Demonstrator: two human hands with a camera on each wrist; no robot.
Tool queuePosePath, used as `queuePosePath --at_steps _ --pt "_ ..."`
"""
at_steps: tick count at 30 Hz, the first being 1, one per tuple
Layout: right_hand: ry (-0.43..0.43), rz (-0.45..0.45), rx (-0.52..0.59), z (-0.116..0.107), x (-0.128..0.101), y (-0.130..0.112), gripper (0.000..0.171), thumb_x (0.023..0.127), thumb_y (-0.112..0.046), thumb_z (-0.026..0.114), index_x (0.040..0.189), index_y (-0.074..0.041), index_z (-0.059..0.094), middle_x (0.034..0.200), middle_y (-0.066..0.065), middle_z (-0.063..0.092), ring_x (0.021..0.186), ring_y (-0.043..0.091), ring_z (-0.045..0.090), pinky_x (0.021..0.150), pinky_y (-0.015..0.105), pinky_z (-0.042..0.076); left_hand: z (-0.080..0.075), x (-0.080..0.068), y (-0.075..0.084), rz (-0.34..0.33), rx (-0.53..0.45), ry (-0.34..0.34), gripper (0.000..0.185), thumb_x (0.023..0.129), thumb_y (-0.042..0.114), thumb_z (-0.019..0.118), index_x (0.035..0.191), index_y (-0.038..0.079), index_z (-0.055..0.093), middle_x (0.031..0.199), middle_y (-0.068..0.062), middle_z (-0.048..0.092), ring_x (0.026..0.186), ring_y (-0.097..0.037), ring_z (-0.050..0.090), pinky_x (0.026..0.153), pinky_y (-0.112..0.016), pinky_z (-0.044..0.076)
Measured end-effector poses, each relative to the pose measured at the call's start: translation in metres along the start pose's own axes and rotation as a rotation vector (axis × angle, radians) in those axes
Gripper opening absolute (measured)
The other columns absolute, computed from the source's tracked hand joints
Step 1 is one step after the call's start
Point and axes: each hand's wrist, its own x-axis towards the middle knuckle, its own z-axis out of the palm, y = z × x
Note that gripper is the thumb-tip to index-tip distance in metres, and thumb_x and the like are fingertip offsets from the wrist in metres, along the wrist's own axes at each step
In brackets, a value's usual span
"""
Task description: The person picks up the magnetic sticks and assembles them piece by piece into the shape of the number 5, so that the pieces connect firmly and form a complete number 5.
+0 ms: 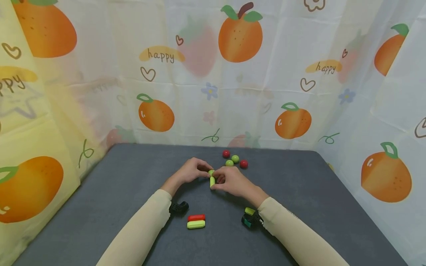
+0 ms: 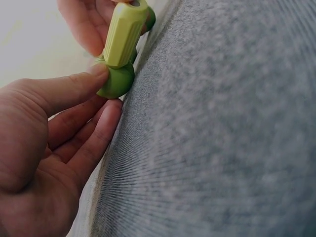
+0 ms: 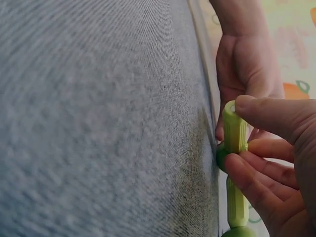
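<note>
Nearest the head camera, two cream sleeves (image 1: 139,229) are seen reaching over a dark grey felt table (image 1: 100,207) toward a ridged light-green plastic rod (image 1: 212,181), which is taken here as the landmark. That rod is held upright near the table's middle, with a green ball connector (image 2: 116,81) at its joint. The left hand (image 1: 191,170) is curled so that thumb and fingers pinch the ball, apparently to steady it from the side. The right hand (image 1: 231,180) is closed round the rod, fingertips gripping its shaft, seemingly so that rod and ball can be kept pressed together. In the right wrist view a second green rod section (image 3: 237,203) is seen below the ball, in line with the first.

Beyond the rod, two red balls (image 1: 226,153) and two green balls (image 1: 235,159) are clustered. Nearer than the rod, a red bar (image 1: 196,217) and a yellow-green bar (image 1: 196,224) are laid side by side, touching. Fruit-printed curtains (image 1: 239,74) are hung around the table.
</note>
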Motion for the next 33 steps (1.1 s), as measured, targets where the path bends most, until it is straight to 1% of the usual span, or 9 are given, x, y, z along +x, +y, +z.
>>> queuePosePath --at_steps 3,7,11,13,15,17,20,24,33 --pt "0.008 -0.009 -0.015 -0.002 0.000 0.001 0.041 0.095 -0.025 0.089 0.130 -0.006 0.078 0.115 0.004 0.075 0.092 0.011 0.073 0.080 0.028 0.060 0.000 0.001 -0.001 0.001 0.004 -0.004 0.022 0.099 0.013 0.082 0.121 0.009 0.083 0.112 -0.001 0.080 0.105 -0.018 0.074 0.092 -0.041 0.060" --pt "0.075 0.011 -0.105 -0.011 0.001 0.004 0.032 0.097 -0.021 0.087 0.126 -0.007 0.080 0.115 0.006 0.074 0.090 0.016 0.071 0.078 0.033 0.060 0.000 0.002 -0.001 -0.002 0.011 -0.016 0.023 0.100 0.013 0.082 0.122 0.008 0.082 0.114 -0.002 0.080 0.106 -0.018 0.074 0.091 -0.041 0.060" --pt "0.116 0.086 -0.274 -0.020 0.005 0.007 0.026 0.100 -0.019 0.083 0.125 -0.011 0.082 0.119 0.004 0.075 0.102 0.022 0.070 0.084 0.041 0.059 -0.001 0.002 -0.001 -0.008 0.016 -0.017 0.022 0.100 0.013 0.081 0.122 0.008 0.082 0.115 -0.002 0.079 0.107 -0.019 0.074 0.091 -0.041 0.060" --pt "0.096 0.141 -0.350 -0.022 0.006 0.010 0.026 0.101 -0.023 0.082 0.125 -0.014 0.082 0.119 0.002 0.076 0.105 0.023 0.069 0.084 0.042 0.060 -0.001 0.002 -0.001 -0.008 0.019 -0.018 0.022 0.100 0.013 0.081 0.122 0.008 0.082 0.116 -0.002 0.079 0.107 -0.019 0.074 0.091 -0.041 0.060" --pt "0.066 0.195 -0.386 -0.024 0.007 0.013 0.026 0.100 -0.026 0.083 0.125 -0.017 0.083 0.117 0.000 0.077 0.104 0.023 0.069 0.083 0.043 0.060 -0.001 0.001 0.000 -0.012 0.018 -0.018 0.022 0.100 0.013 0.081 0.122 0.009 0.083 0.116 -0.002 0.079 0.107 -0.019 0.073 0.092 -0.041 0.060" --pt "0.037 0.235 -0.402 -0.024 0.007 0.016 0.024 0.100 -0.028 0.083 0.123 -0.020 0.084 0.116 -0.001 0.077 0.100 0.023 0.070 0.080 0.043 0.060 -0.001 0.001 0.000 -0.016 0.014 -0.018 0.022 0.100 0.013 0.082 0.121 0.009 0.083 0.115 -0.002 0.079 0.108 -0.020 0.073 0.092 -0.041 0.060" --pt "0.012 0.261 -0.405 -0.022 0.008 0.021 0.021 0.100 -0.028 0.083 0.119 -0.022 0.086 0.116 -0.001 0.078 0.099 0.024 0.070 0.081 0.044 0.060 0.000 0.001 -0.001 -0.026 0.005 -0.018 0.022 0.100 0.013 0.082 0.121 0.010 0.083 0.115 -0.001 0.079 0.108 -0.019 0.073 0.093 -0.041 0.059" --pt "0.005 0.256 -0.400 -0.022 0.008 0.024 0.020 0.099 -0.026 0.084 0.118 -0.020 0.086 0.116 -0.001 0.079 0.101 0.025 0.070 0.086 0.044 0.060 0.000 0.002 -0.001 -0.033 0.001 -0.019 0.021 0.100 0.013 0.082 0.121 0.009 0.083 0.115 -0.001 0.079 0.108 -0.019 0.073 0.093 -0.040 0.060" --pt "-0.013 0.231 -0.353 -0.029 0.010 0.023 0.021 0.099 -0.024 0.084 0.118 -0.017 0.086 0.115 0.000 0.080 0.097 0.021 0.072 0.083 0.040 0.060 0.000 0.002 0.000 -0.030 0.009 -0.012 0.021 0.100 0.013 0.082 0.121 0.010 0.083 0.114 -0.001 0.079 0.108 -0.019 0.073 0.092 -0.040 0.060"
